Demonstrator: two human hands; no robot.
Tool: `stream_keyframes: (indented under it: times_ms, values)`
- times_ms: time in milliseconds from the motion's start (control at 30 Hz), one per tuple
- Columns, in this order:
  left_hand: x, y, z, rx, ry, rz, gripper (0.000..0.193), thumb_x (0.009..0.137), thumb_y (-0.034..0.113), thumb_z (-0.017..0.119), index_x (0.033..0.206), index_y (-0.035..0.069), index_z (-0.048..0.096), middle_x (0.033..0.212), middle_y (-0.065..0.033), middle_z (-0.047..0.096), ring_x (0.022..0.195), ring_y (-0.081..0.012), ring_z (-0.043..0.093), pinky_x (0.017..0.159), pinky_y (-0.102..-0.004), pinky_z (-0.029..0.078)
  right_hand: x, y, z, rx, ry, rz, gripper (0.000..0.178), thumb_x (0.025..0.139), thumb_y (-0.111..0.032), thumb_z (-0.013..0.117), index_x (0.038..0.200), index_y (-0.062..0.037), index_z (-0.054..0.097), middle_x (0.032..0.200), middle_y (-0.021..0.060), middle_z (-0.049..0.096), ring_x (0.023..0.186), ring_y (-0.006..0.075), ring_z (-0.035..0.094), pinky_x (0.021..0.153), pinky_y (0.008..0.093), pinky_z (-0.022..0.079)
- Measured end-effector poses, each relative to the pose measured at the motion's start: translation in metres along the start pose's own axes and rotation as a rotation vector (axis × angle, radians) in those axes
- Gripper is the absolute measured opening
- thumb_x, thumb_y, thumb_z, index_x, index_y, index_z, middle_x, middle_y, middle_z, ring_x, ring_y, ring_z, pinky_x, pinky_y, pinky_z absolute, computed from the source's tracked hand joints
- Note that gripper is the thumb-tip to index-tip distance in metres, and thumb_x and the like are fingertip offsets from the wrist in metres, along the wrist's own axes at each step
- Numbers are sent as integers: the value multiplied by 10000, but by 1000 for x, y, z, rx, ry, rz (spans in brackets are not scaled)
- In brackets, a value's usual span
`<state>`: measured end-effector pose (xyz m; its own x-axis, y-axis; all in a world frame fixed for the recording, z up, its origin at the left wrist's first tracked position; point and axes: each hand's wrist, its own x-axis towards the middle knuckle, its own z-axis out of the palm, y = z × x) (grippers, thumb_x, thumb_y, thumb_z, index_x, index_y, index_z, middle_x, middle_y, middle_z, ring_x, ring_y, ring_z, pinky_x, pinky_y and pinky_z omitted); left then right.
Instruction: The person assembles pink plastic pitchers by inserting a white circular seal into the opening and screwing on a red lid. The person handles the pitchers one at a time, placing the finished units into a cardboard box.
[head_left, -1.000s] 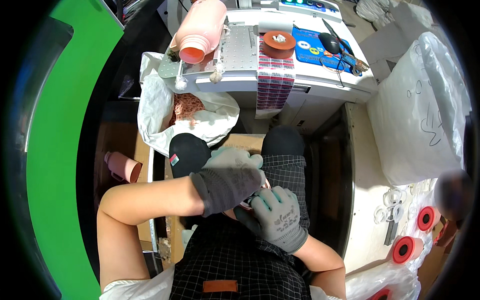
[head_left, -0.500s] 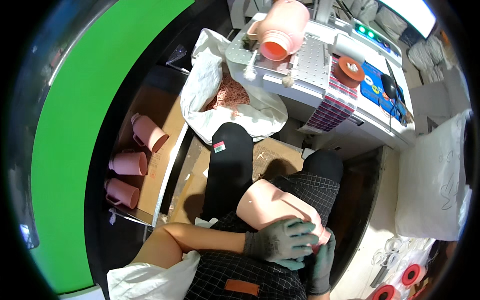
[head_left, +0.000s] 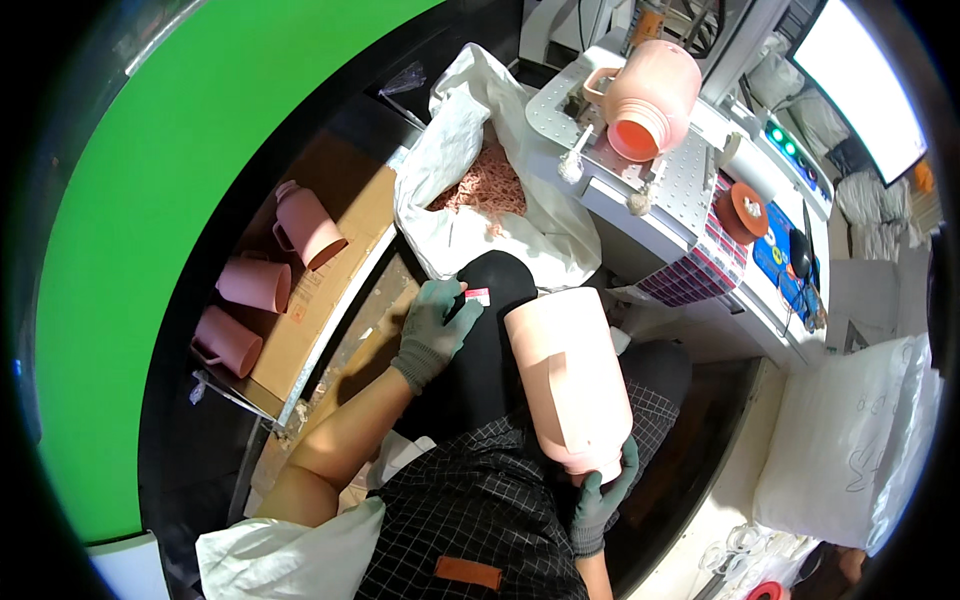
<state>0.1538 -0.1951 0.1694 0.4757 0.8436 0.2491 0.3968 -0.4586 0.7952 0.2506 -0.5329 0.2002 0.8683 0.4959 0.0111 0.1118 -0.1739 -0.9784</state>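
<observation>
My right hand (head_left: 600,505), in a grey-green glove, grips the narrow neck end of a pink plastic bottle (head_left: 568,370). The bottle lies over my lap with its broad end pointing away from me. My left hand (head_left: 432,335), gloved alike, hovers at or rests on my left knee with the fingers apart. Right beside its fingertips is a small red and white sticker (head_left: 478,297) on the black trouser leg; whether they touch it I cannot tell.
Several pink handled jugs (head_left: 312,230) lie in a cardboard box at left. A white sack (head_left: 540,245) of pink shavings stands ahead. Another pink jug (head_left: 665,85) sits on a perforated metal plate (head_left: 560,115). Further right are an orange tape roll (head_left: 742,213) and a screen (head_left: 865,85).
My left hand has let go of the bottle and moved left and forward to the knee. In my right hand the bottle has turned more upright in the picture. The head view has shifted.
</observation>
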Motion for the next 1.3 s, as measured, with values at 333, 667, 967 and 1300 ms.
stream_keyframes:
  times_ms: [333, 667, 967, 1300]
  values:
    - [-4, -5, 5, -242, 100, -104, 166, 853, 97, 834, 858, 33, 681, 839, -26, 642, 768, -112, 622, 726, -256, 506, 1, -3, -1, -30, -111, -34, 1062, 940, -556, 735, 1646, 32, 203, 1693, 195, 289, 1527, 311, 347, 1236, 433, 307]
    - [-34, 93, -11, -371, -204, 96, 96, 848, 7, 740, 944, 8, 740, 852, -68, 679, 689, -164, 661, 628, -289, 541, -1, -5, 3, 83, -127, 0, 1090, 912, -491, 798, 1648, 43, 197, 1682, 209, 312, 1488, 284, 405, 1206, 404, 354]
    - [-30, 86, -5, -220, -201, 177, 125, 768, 63, 816, 817, 57, 701, 784, -38, 633, 694, -174, 656, 590, -304, 539, -4, 1, -1, 60, -134, 15, 1103, 904, -468, 816, 1640, 67, 193, 1655, 226, 354, 1441, 286, 459, 1162, 397, 404]
    - [-16, 67, -8, -78, 26, 185, 226, 930, 181, 754, 1070, 35, 652, 903, -119, 670, 782, -255, 655, 751, -363, 540, -4, -3, 1, 80, -163, 53, 1112, 906, -516, 791, 1646, 56, 188, 1671, 226, 327, 1473, 292, 422, 1197, 409, 363]
